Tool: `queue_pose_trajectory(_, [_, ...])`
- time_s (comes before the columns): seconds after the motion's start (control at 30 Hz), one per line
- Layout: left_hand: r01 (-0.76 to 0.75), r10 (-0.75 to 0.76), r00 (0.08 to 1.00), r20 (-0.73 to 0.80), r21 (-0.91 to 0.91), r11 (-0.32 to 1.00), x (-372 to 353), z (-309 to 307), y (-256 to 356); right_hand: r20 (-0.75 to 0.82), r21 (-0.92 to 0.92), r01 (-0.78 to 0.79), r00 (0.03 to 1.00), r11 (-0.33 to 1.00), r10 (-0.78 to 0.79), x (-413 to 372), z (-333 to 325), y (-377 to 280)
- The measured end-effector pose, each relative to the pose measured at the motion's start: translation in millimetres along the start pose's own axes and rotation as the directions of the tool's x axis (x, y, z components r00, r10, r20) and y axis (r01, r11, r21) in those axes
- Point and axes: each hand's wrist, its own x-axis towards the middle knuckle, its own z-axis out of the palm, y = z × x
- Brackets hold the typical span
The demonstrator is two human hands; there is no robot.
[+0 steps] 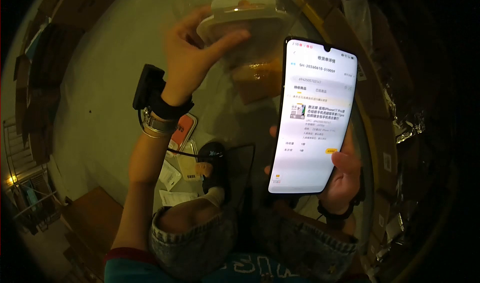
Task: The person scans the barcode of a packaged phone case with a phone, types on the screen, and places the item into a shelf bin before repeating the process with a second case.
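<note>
My left hand [200, 53] is raised at the top, its thumb and fingers closed on a clear plastic package [245, 14] with a hang tab. The package is blurred, and what it contains cannot be made out. In my right hand [342, 175] is a smartphone [312, 118], held upright with its lit screen towards me. The screen shows a page of Chinese text with a small product picture. My right thumb rests at the screen's lower right edge, near a yellow button. The other fingers are mostly hidden behind the phone.
Beside my foot [214, 168], an orange-and-white package [184, 132] and several pale packages [170, 175] lie on the floor [115, 78]. A brown cardboard piece [257, 80] lies farther forward. Cardboard boxes [385, 163] line the right side, and a wire rack [30, 193] stands at left.
</note>
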Motion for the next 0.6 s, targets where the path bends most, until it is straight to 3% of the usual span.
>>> queue_pose_trajectory(0.1, [0.28, -0.334, 0.942, 0.023, 0.492, 0.824, -12, -15, -23, 0.037, -0.012, -0.004, 0.999, 1.0, 0.004, 2, -1, -2])
queue_pose_trajectory(0.2, [0.204, -0.226, 0.962, 0.154, 0.146, 0.968, -17, -9, -32, -0.007, -0.125, -0.039, 0.999, 0.991, 0.038, -1, -7, -4])
queue_pose_trajectory(0.3, [0.132, -0.14, 0.988, 0.071, 0.117, 0.984, -31, -33, -48, 0.04, -0.293, 0.044, 0.999, 0.955, -0.034, -3, -2, 26])
queue_pose_trajectory(0.37, [0.276, -0.287, 0.958, 0.014, 0.24, 0.931, -45, -40, -74, 0.03, -0.327, 0.033, 0.999, 0.945, -0.024, -3, -7, 29])
queue_pose_trajectory(0.43, [0.291, -0.293, 0.956, -0.022, 0.199, 0.936, -43, -37, -64, 0.019, -0.345, 0.041, 0.999, 0.938, -0.037, -5, -10, 31])
queue_pose_trajectory(0.5, [0.211, -0.211, 0.976, -0.046, -0.015, 0.977, -40, -25, -36, -0.003, -0.363, 0.045, 0.999, 0.931, -0.049, -7, -12, 34])
queue_pose_trajectory(0.6, [0.192, -0.192, 0.98, -0.057, -0.003, 0.981, -39, -20, -21, -0.01, -0.389, 0.054, 0.998, 0.92, -0.063, -7, -15, 35])
